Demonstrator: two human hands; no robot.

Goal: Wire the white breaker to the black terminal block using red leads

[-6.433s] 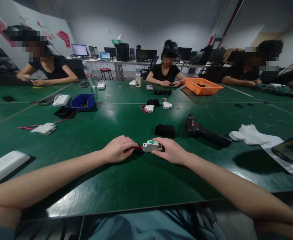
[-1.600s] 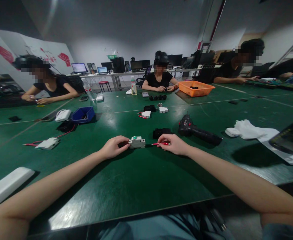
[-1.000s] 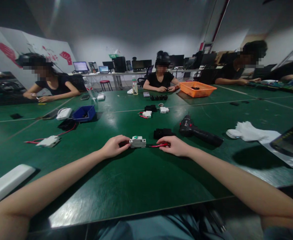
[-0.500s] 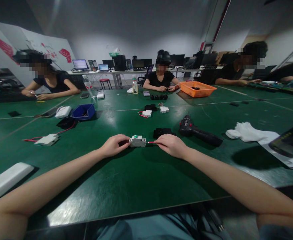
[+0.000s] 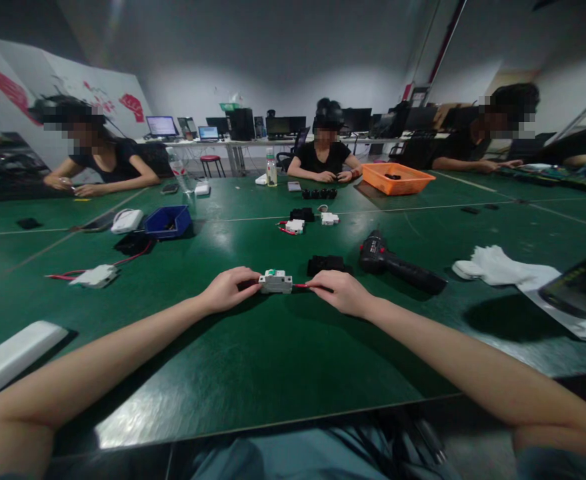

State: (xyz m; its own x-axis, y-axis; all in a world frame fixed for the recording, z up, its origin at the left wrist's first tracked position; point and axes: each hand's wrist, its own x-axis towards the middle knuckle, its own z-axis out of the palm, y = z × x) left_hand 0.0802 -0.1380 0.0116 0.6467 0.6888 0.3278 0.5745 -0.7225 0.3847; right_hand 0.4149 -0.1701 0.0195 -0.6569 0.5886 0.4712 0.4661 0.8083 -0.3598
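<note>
Green table (image 5: 273, 363) fronts grey wall (image 5: 253, 60), left grip (image 5: 227, 291) pinching breaker (image 5: 277, 283), right grip (image 5: 343, 292) red wire (image 5: 300, 286).

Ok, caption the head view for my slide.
Left hand holds a white module; right hand pinches a red wire at its opposite end, over a green table.

A dim room with a gray wall (image 5: 283, 60)
Upper left, a white wall (image 5: 57, 73) has red fists (image 5: 131, 107). Upper middle, a long desk (image 5: 250, 141) holds computer monitors (image 5: 161, 125), near a red stool (image 5: 210, 159). A shiny green table (image 5: 253, 367) fills the middle.
</note>
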